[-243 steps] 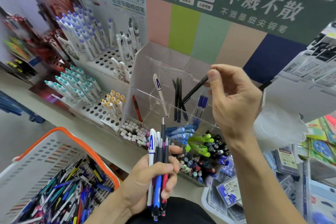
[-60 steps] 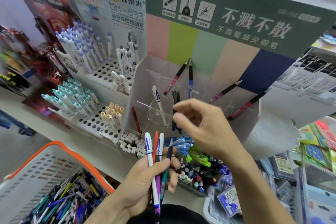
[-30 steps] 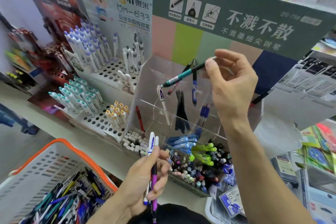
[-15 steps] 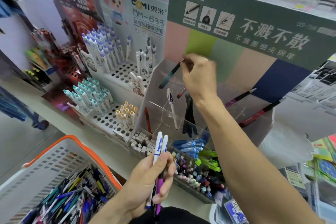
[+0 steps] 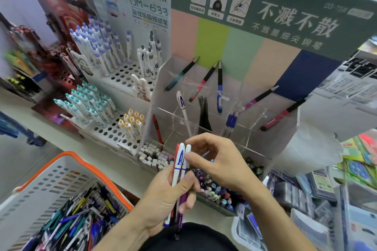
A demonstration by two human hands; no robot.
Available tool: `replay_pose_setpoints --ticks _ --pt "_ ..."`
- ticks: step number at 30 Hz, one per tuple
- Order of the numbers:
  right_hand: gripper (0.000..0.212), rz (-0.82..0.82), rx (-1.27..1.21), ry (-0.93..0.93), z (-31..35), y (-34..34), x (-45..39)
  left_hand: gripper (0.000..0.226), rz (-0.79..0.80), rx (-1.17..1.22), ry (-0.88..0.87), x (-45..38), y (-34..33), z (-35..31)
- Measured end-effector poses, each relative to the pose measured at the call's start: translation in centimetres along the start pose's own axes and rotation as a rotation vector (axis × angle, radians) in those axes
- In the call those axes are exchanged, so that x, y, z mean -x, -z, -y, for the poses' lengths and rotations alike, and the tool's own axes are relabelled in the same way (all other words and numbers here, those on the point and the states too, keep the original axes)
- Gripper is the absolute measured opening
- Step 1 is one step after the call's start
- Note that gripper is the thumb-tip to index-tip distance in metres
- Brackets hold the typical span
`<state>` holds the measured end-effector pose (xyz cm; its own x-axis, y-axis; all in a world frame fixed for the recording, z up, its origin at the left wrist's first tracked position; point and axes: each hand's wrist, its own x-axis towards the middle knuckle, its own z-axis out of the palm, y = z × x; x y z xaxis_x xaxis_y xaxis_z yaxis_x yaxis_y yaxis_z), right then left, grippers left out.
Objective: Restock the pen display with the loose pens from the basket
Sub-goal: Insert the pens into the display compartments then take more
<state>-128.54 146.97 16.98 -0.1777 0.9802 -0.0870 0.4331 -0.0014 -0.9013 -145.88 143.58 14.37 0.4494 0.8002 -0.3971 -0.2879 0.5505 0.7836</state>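
My left hand (image 5: 169, 193) grips a small bundle of pens (image 5: 179, 166) upright: white ones with a blue letter, a red one and a purple one. My right hand (image 5: 216, 161) reaches over from the right, thumb and fingers touching the top of a white pen in the bundle. Behind stands the clear acrylic pen display (image 5: 271, 138) with a green header. A teal pen (image 5: 180, 74) leans in its upper left slot beside red and blue pens. The white basket with an orange rim (image 5: 55, 171) at lower left holds several loose pens.
White perforated racks (image 5: 122, 75) with purple-capped and teal-capped pens stand left of the display. A tray of small erasers (image 5: 153, 155) and a bin of coloured pen caps (image 5: 216, 189) sit below it. Packaged stationery (image 5: 318, 193) fills the right side.
My right hand left the teal pen in the upper left slot and came down to the bundle in my left hand. The camera view shifted slightly.
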Motion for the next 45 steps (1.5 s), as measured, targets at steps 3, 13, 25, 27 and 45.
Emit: replay_pose_setpoints --ticks 3,13,25,27,45 --pt "0.019 -0.063 -0.127 -0.056 -1.3 -0.1 1.0 0.030 0.052 -0.011 0.042 0.0 -0.3 0.2" --pt "0.024 -0.158 -0.476 -0.166 -2.2 0.3 2.7 0.035 0.131 0.046 0.145 1.1 -0.7 0.1" --pt "0.037 -0.226 -0.493 -0.147 -2.5 0.5 3.6 0.035 0.094 -0.077 0.107 1.1 -0.4 0.9" --pt "0.034 -0.288 -0.518 -0.149 -2.6 0.5 3.7 0.032 0.091 -0.044 0.101 1.1 -0.5 0.8" --pt "0.019 -0.180 -0.403 -0.087 -2.1 0.1 4.1 0.019 0.124 -0.055 0.084 0.8 0.1 1.5"
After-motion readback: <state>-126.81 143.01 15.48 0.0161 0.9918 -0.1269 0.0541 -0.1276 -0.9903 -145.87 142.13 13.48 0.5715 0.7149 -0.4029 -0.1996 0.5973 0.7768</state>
